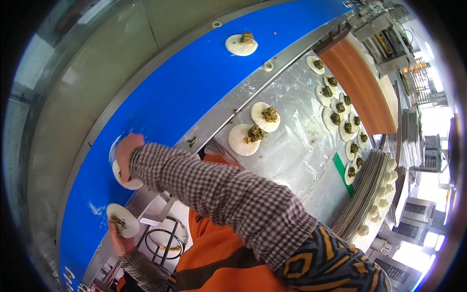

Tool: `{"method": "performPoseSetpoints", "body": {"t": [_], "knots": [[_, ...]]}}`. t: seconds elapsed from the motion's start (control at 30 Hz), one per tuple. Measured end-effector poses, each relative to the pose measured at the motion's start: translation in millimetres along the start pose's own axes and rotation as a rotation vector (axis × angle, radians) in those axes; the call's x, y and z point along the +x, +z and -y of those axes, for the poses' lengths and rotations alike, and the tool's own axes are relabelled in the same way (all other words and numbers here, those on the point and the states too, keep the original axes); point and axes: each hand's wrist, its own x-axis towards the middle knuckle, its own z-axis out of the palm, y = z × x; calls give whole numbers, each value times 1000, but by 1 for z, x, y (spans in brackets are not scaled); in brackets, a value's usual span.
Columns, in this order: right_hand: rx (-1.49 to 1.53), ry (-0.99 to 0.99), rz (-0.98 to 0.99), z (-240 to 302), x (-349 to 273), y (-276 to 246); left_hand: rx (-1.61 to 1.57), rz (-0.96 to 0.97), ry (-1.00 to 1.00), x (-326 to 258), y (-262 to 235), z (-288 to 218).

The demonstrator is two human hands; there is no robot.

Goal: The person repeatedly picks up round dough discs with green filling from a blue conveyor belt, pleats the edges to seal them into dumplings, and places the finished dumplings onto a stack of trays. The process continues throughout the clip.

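At the lower left, my left hand (117, 242) holds a white dough round (127, 223) with dark green chopped filling on it, tilted at the belt's near edge. Farther up the blue belt (165, 92), my right hand (128, 152) reaches over and touches another dough round (130, 183). White dough shows on both sides of that hand; whether it is one round or two I cannot tell. Its fingers are partly hidden and blurred. Farther along the belt lies a dough round (238, 47) topped with a lump of filling.
A plastic-covered metal table (296, 141) right of the belt bears two filled dough rounds near me and several at its far side. Beyond are a brown wooden board (357, 82) and stacked trays (362, 194) with small white dough pieces. Under the belt stands a round container (168, 238).
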Motion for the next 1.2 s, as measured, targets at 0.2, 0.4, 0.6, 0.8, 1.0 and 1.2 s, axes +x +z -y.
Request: {"method": "performPoseSetpoints", "body": {"t": [0.2, 0.4, 0.6, 0.8, 1.0, 1.2], "knots": [[180, -526, -596, 12, -56, 70, 82, 347, -166, -6, 48, 56], [634, -381, -817, -138, -206, 3, 676, 773, -314, 12, 233, 93], [751, 182, -1034, -343, -349, -26, 1036, 1415, -160, 23, 457, 186], [1430, -44, -766, -453, -354, -24, 1477, 1657, 123, 63, 559, 285], [170, 604, -914, -452, -348, -31, 1499, 1167, 720, 47, 530, 271], [418, 96, -1121, -370, -315, -47, 1364, 153, 1106, 81, 369, 72]]}}
